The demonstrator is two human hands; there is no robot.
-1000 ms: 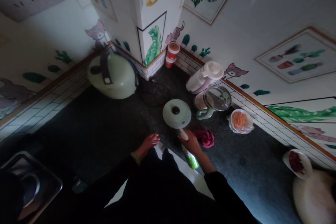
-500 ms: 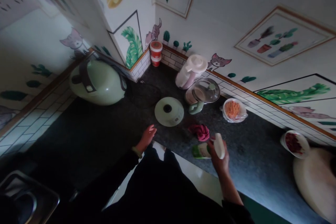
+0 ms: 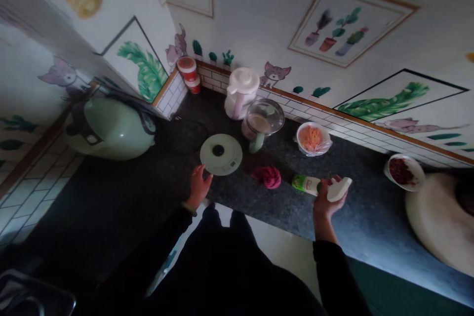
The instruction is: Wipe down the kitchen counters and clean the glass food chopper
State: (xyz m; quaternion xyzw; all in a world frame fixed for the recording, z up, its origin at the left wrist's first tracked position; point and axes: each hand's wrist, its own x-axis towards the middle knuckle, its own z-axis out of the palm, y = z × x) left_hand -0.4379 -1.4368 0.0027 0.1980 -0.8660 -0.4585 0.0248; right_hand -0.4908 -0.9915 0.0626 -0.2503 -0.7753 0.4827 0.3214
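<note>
In my right hand [image 3: 329,200] is a green and white spray bottle [image 3: 305,184], gripped near its white trigger head and tilted over on its side above the counter. My left hand [image 3: 200,183] has its fingers apart at the near edge of a pale green round base [image 3: 221,155] with a black centre knob; whether the fingertips touch it I cannot tell. Between the base and the bottle lies a crumpled dark pink cloth [image 3: 268,176]. Behind the cloth stands a glass pot [image 3: 259,126] with a green handle and a glass lid, brownish contents inside.
A white pitcher [image 3: 242,94] and stacked red tubs [image 3: 189,75] stand along the wall. Shredded orange food fills a bowl [image 3: 313,139]; another bowl [image 3: 404,172] holds dark red pieces beside a round board [image 3: 440,222]. A green appliance [image 3: 111,128] occupies the left corner.
My right hand has carried the spray bottle rightward, away from the cloth. My left hand has come up to the round base's edge. The view has swung to the right.
</note>
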